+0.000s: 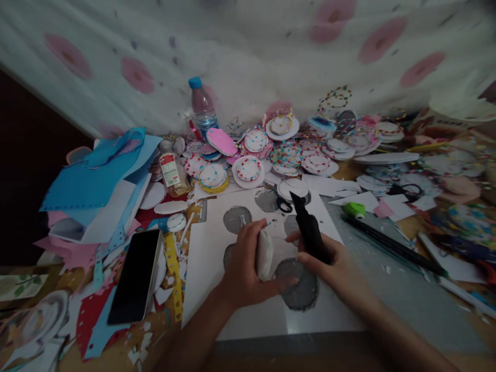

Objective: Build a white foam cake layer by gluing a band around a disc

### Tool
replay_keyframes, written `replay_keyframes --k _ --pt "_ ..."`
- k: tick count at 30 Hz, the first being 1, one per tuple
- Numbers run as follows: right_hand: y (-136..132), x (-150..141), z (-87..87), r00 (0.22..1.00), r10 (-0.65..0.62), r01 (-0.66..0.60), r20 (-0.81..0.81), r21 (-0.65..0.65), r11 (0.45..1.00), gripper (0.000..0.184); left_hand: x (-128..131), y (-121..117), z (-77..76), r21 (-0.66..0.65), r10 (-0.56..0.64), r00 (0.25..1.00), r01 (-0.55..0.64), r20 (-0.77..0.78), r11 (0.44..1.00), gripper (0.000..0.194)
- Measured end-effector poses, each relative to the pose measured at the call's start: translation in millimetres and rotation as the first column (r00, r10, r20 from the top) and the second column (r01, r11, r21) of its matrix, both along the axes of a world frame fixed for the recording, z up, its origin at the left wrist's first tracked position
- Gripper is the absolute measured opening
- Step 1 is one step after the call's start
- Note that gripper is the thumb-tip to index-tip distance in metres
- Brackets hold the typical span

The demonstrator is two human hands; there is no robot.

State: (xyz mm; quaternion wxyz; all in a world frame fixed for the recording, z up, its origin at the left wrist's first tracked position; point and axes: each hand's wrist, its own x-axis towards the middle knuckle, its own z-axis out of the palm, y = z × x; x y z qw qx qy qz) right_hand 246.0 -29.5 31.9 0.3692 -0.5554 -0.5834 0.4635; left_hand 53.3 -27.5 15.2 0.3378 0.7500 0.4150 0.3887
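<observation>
We have: one pale curtain (240, 51), pink-flowered, spanning twelve o'clock; one wooden bench (160, 356) below; a dark area at nine to ten o'clock; dim light overall.

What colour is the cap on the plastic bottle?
Blue; the cap shows best in the head view.

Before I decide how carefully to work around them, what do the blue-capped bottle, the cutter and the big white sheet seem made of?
Bottle: likely thin plastic, clear and glossy; it is see-through with highlights.
Cutter: handle probably plastic, evenly black and fairly matt; blade too dark to judge.
White sheet: paper or thin card, smooth and flat, with round cut-outs; which one, I can't tell.
</observation>
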Motion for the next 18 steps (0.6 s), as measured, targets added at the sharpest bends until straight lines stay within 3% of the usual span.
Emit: replay_keyframes --k 4,9,13,18 --pt "-1.8 -4.2 -4.2 0.996 0.048 -0.057 -0.082 -0.110 0.992 0.023 1.9 0.4 -1.6 -0.008 -0.037 0.998 0.037 -0.045 0.999 0.091" --pt "-2.7 -6.2 -4.7 0.995 0.026 -0.031 -0.094 -0.049 0.998 0.023 2.9 -0.3 -3.4 -0.001 -0.067 0.997 0.067 -0.048 0.998 0.079" --pt "-0.1 -0.8 -11.7 0.975 -0.093 0.079 -0.201 -0.072 0.994 0.022 2.7 0.1 -1.0 0.017 -0.049 0.998 0.050 -0.030 0.999 0.074" --pt "4.4 5.4 -24.4 0.869 -0.325 0.280 -0.372 -0.172 0.945 0.028 1.0 0.9 1.2 0.010 -0.031 0.998 0.030 0.059 0.999 0.073"
